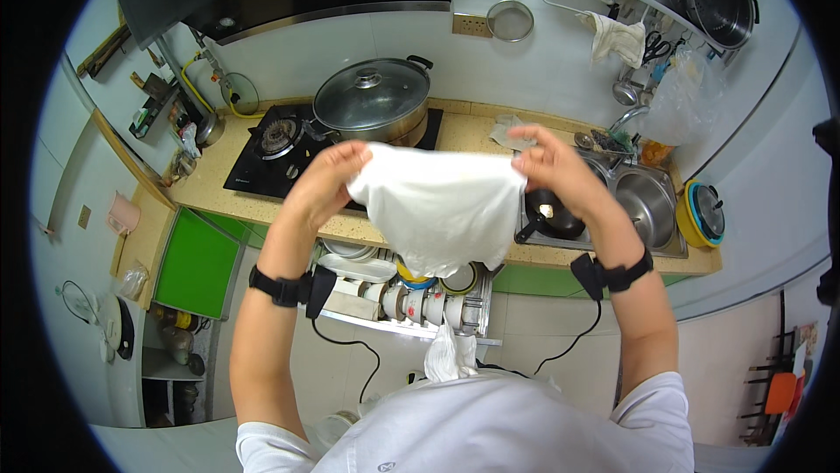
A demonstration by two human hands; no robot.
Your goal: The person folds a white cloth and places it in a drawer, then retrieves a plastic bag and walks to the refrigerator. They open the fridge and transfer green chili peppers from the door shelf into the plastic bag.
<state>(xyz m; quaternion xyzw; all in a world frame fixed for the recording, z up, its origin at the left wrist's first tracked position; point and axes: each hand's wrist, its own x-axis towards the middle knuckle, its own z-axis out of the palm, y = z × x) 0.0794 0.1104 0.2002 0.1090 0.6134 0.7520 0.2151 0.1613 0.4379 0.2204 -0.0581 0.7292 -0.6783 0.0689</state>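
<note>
A white cloth (441,204) hangs spread between my two hands in front of the counter. My left hand (333,177) pinches its upper left corner between thumb and fingers. At the upper right corner, my right hand (554,168) grips the cloth, with some fingers raised. The cloth's lower edge is bunched and hides part of the open dish drawer (482,315) below. Behind my left hand, a large lidded pot (371,95) sits on the black gas hob (262,168). Close to my right hand, a black frying pan (558,214) rests at the double sink.
Bowls (413,305) and plates fill the pulled-out drawer, which juts toward my body. The steel sink (646,204) lies to the right, beside stacked basins (699,214). A green cabinet door (197,263) stands at the left. Another cloth (617,36) hangs from the wall rack.
</note>
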